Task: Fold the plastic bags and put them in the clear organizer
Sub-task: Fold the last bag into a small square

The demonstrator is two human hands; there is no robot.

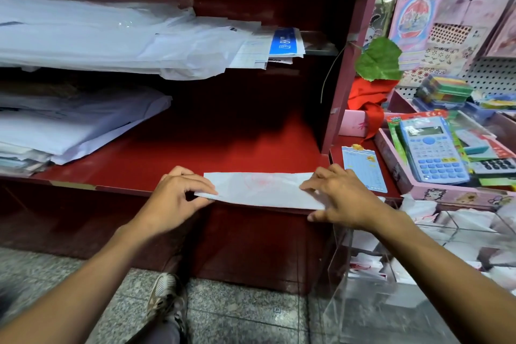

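Observation:
A white plastic bag (259, 189) with a faint red print lies folded into a long flat strip at the front edge of the red shelf (195, 153). My left hand (176, 198) pinches the strip's left end between thumb and fingers. My right hand (337, 195) grips the right end, fingers on top and thumb under the edge. The clear organizer (396, 254) stands at the lower right, below the shelf edge, with several folded white bags inside.
Stacks of white plastic bags and papers (83, 36) fill the shelves at left. A pink tray (435, 193) with a blue calculator (431, 148) sits at right, a green leaf (379, 60) hanging above it. A shoe (164, 296) shows on the speckled floor.

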